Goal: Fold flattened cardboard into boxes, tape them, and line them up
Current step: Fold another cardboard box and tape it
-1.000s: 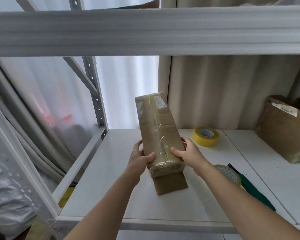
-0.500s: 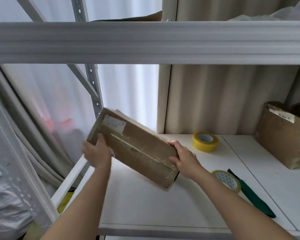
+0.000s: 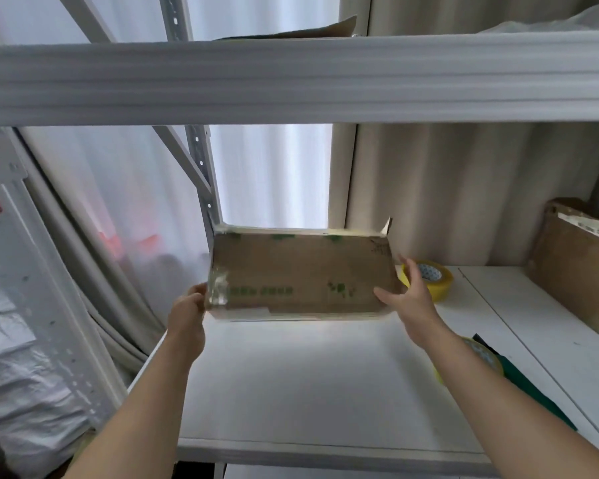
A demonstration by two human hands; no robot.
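A white metal shelf (image 3: 325,392) carries a long brown cardboard box (image 3: 301,274) with glossy taped edges, lengthwise at its back. The left hand (image 3: 187,318) grips its left end; the right hand (image 3: 407,299), fingers straight, presses its right end. A round yellow tape roll (image 3: 433,278) sits just behind.

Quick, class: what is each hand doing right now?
Left hand: grips the cardboard box at its left end.
Right hand: open, fingers straight against the box's right end.
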